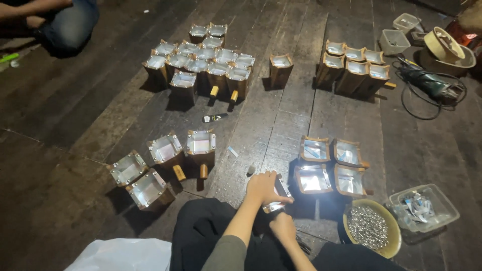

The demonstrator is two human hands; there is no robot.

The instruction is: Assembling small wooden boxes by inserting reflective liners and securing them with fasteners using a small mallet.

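Note:
I sit on a dark plank floor (75,115) with a small wooden box lined with shiny metal (279,194) between my knees. My left hand (261,188) grips its top and near side. Just below it, my right hand (283,226) closes on the box's lower end. Right beside the held box stands a group of several similar boxes (329,165) with bright metal insides. To my left is another small group of such boxes (160,160), some with short wooden handles.
Many more lined boxes stand farther off in two clusters (201,62) (354,65), one alone (280,68). A yellow bowl of small silver pieces (369,228) and a clear tub of metal bits (424,208) sit at my right. An angle grinder (427,83), another person (65,25), a white bag (120,253).

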